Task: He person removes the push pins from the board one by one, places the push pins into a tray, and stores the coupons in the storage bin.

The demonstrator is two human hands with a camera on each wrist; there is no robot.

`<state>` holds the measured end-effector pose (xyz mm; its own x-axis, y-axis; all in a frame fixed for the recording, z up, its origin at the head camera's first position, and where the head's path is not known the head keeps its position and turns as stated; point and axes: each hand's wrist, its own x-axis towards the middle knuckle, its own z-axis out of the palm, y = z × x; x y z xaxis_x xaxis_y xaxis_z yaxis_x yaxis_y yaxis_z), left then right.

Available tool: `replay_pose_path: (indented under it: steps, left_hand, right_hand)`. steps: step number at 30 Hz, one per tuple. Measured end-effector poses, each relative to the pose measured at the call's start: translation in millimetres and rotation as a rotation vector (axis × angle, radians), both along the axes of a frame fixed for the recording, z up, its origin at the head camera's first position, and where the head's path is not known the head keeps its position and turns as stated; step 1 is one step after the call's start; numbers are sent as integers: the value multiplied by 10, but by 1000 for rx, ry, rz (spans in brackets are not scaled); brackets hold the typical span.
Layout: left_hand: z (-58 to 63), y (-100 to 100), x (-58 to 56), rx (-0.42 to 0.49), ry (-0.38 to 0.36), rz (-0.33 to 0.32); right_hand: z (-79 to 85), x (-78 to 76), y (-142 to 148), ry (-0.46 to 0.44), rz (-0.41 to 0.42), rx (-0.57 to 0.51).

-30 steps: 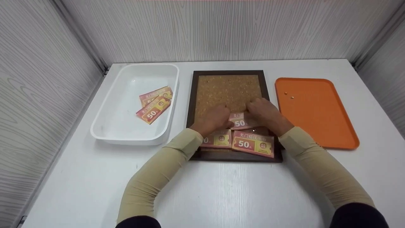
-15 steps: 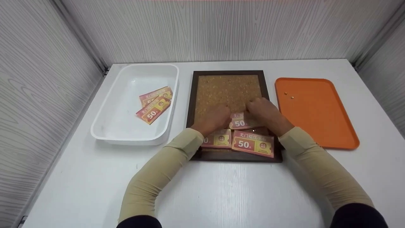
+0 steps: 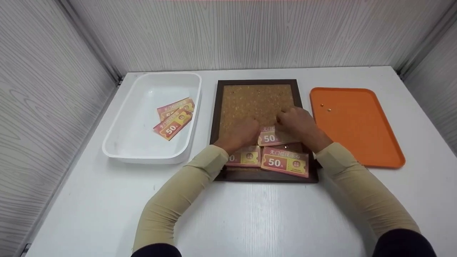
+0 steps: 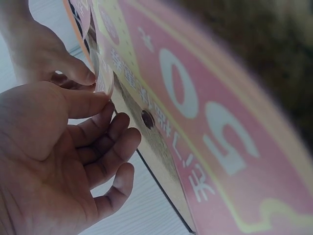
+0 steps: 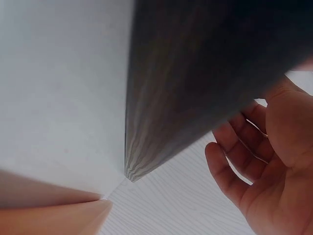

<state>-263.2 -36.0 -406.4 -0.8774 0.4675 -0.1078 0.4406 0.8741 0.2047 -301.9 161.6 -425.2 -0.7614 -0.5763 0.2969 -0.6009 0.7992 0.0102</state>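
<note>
Two hands, head view: left hand (image 3: 240, 132) and right hand (image 3: 298, 123) at pink-yellow oblong paper ticket (image 3: 269, 138), on brown oblong cork board (image 3: 255, 103). Left wrist: left hand pinches ticket. Right wrist: right hand curls; cannot tell on what. Likely fixing or freeing ticket; next calls for steady pinch.

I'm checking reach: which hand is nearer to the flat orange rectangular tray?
Right. The right hand is over the right part of the brown-framed rectangular cork board, left of the flat orange tray; the left hand is farther left, over the same board.
</note>
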Motion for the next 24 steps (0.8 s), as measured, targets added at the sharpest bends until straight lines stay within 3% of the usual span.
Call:
replay_pose_path:
  steps: [7, 14, 24]
  left_hand:
    - [41, -23, 0, -40, 41, 11]
    - [134, -66, -27, 12, -18, 67]
    - [180, -111, -15, 79, -64, 122]
  right_hand:
    - [11, 13, 44, 8, -17, 25]
    - [68, 13, 71, -13, -48, 9]
    - [114, 8, 100, 60, -35, 11]
